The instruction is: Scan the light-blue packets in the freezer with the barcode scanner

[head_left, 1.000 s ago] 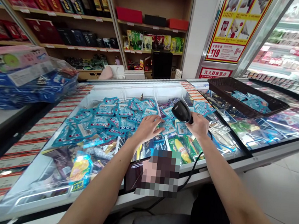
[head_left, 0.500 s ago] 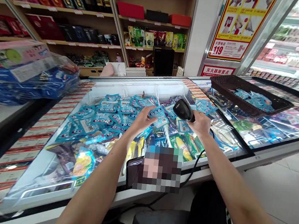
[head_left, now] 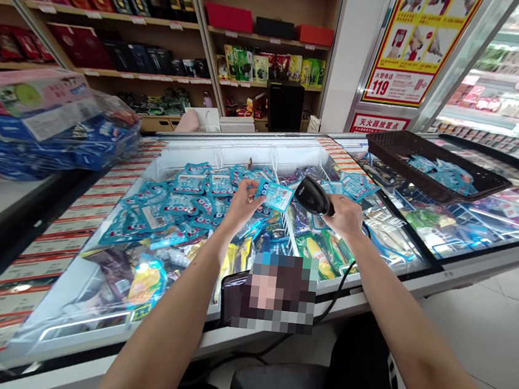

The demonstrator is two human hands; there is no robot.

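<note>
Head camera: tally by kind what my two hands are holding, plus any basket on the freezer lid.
Blue packet: 1, in the left hand
Barcode scanner: 1, in the right hand
Dark basket: 1, on the freezer lid
Total: 3

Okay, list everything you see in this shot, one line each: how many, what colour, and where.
blue packet: one, blue and white, held above the heap
scanner: one, black, corded, head close to the blue packet
loose packets: many, blue, heaped in the freezer
freezer: one, white, directly ahead
basket: one, dark brown, on the glass at right, with more blue packs inside
poster: one, yellow and red, back right
shelves: several, wooden, behind, stocked with boxes
left hand: one, fingers pinching the blue packet
right hand: one, gripping the scanner
</note>
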